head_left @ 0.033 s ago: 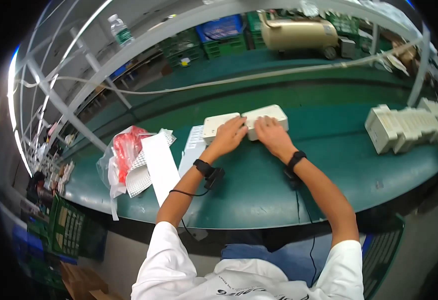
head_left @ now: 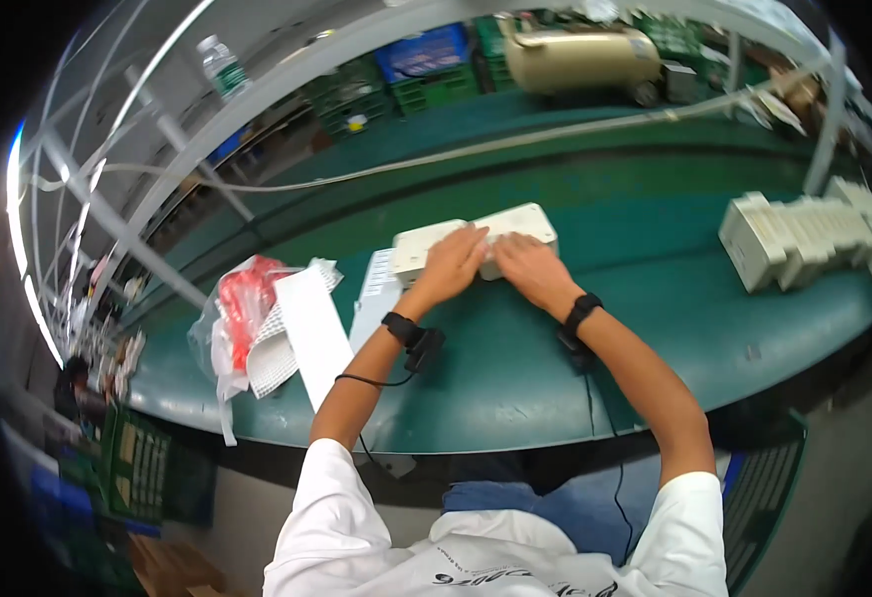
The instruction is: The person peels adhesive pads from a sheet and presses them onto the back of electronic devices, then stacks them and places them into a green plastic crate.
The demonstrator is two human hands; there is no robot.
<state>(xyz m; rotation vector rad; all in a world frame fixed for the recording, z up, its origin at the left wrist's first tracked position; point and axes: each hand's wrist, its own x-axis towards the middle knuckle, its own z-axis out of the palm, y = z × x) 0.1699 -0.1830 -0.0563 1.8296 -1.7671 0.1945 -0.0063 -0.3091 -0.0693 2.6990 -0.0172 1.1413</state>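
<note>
In the head view, the left hand point(head_left: 453, 261) and right hand point(head_left: 527, 267) lie flat, fingers spread, pressing on a flat cream plastic casing point(head_left: 426, 245) that rests mid-way along the green counter point(head_left: 515, 388), with white paper sheets point(head_left: 313, 328) just left.

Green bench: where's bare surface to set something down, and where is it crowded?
Bare: the bench near edge around both forearms, and the stretch between the right hand and the stack of cream parts. Crowded: left of the left hand, with white sheets and plastic bag.
</note>
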